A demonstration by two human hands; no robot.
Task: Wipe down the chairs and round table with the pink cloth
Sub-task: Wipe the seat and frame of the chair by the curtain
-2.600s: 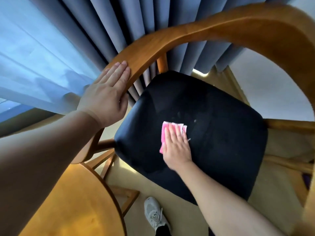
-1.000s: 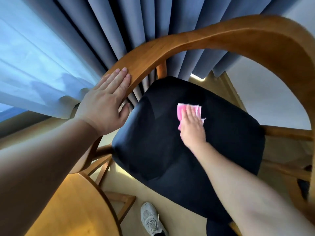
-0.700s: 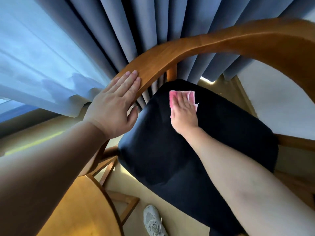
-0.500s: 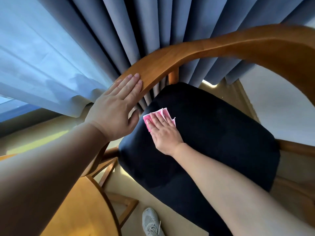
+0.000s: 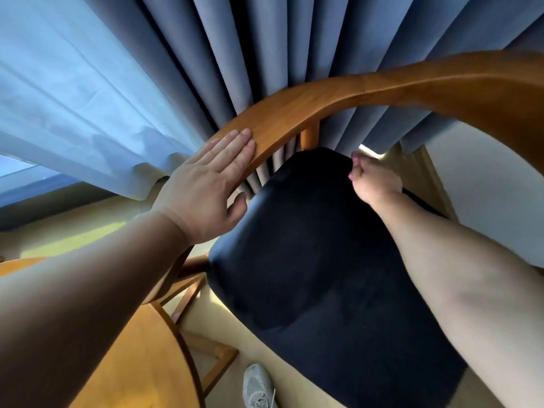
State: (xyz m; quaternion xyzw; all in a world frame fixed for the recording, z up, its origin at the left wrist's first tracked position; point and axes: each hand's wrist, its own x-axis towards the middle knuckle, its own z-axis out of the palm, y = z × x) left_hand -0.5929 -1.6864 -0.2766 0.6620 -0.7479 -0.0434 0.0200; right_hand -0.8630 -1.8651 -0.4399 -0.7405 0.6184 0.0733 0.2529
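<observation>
- Pink cloth (image 5: 354,156) now sits at the far back edge of the dark seat (image 5: 323,260), almost hidden under the right hand (image 5: 376,184). A moment ago it was on the seat's left part.
- This hand's fingers bend over the cloth and hold it; only small pink bits show.
- I judge the seat is nearly wiped, while the wooden rail (image 5: 368,92) and round table (image 5: 132,363) remain to do.
- Left hand (image 5: 206,187) still lies flat, with straight fingers, on the rail.
- Grey curtain (image 5: 265,54) hangs just behind the rail and could get in the cloth's way there.
</observation>
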